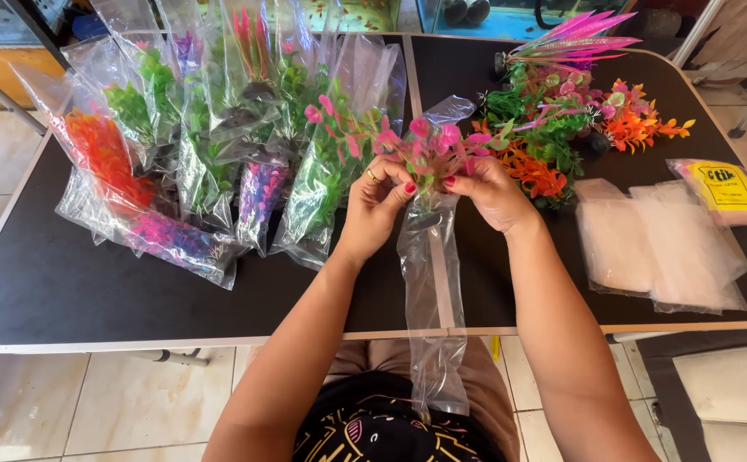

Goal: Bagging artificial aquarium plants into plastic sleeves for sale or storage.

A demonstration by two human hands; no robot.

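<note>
Both hands meet at the tabletop's (65,291) centre: the left hand (373,210) and right hand (489,192) are each closed on a pink-leaved plastic plant (425,141) going into a long clear bag (431,282) that trails past the near edge. Bagged plants (211,145) crowd 10 o'clock, loose plants (561,128) lie at 1 o'clock, and empty bags (660,248) at 3 o'clock. Bare surface lies at 8 o'clock.

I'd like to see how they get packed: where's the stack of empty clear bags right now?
In the head view, the stack of empty clear bags lies on the black table, at the person's right, just beyond the right hand and below the loose plastic plants.
</note>
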